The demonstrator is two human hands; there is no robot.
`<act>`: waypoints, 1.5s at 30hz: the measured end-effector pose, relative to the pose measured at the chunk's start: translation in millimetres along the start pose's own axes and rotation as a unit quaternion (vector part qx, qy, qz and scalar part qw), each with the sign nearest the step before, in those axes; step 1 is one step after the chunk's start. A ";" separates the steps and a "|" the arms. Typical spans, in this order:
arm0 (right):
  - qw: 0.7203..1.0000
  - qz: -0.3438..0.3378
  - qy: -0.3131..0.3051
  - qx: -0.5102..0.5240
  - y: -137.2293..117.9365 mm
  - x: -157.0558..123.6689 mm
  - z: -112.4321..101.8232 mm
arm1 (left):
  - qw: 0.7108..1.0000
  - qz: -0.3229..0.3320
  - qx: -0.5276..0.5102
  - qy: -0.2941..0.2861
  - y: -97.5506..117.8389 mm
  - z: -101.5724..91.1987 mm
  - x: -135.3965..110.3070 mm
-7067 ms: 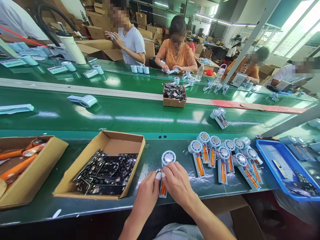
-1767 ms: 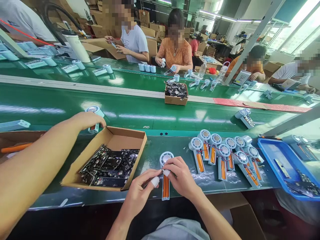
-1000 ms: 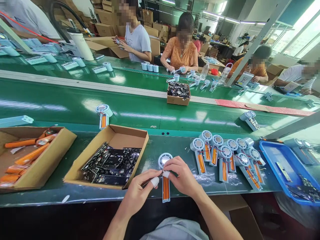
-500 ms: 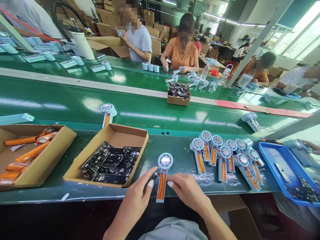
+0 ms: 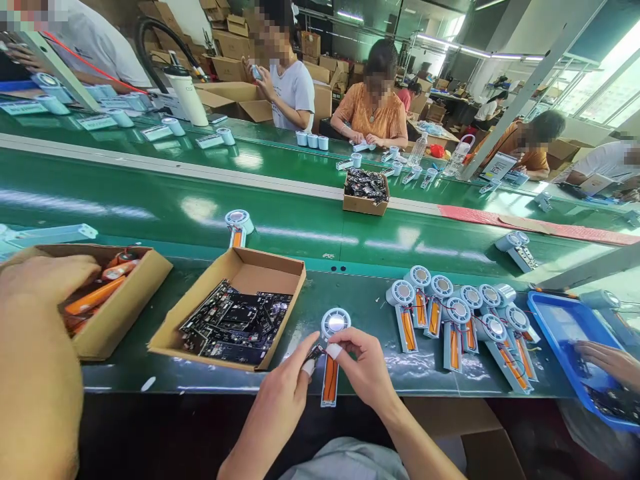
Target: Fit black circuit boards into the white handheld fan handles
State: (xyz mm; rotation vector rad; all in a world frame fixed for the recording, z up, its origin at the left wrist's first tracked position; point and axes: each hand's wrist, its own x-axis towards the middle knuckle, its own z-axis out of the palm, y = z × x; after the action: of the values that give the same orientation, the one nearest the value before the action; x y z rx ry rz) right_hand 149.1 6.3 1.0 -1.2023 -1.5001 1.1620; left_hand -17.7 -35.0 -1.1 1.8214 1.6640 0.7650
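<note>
A light blue handheld fan half-shell (image 5: 332,347) with an orange battery in its handle lies on the green bench in front of me. My left hand (image 5: 289,395) pinches a small black circuit board (image 5: 313,353) beside the handle with a taped fingertip. My right hand (image 5: 366,365) pinches the same spot from the other side, where thin red wires run. A cardboard box of black circuit boards (image 5: 235,319) stands just left of my hands.
Several fan shells with batteries (image 5: 463,319) lie in a row to the right. A blue tray (image 5: 555,333) holds a co-worker's hand (image 5: 607,359). Another co-worker's arm (image 5: 35,347) reaches into a box of orange batteries (image 5: 130,293). One fan shell (image 5: 238,225) rides the conveyor.
My hands have come back together at the fan's handle, pinching the board. A co-worker's arm has entered at the left, a hand has reached into the blue tray, and the conveyor fan has moved right.
</note>
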 end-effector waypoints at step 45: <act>0.953 -0.202 0.018 -0.225 6.3 -3.1 -4.0 | 0.978 0.101 -0.043 0.176 10.3 13.1 -5.5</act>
State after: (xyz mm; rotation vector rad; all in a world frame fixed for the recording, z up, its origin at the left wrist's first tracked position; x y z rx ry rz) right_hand 154.6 4.4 -4.6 -1.1184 -1.9356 0.5365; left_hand -1.5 -41.5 -2.8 1.8953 1.6367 1.2913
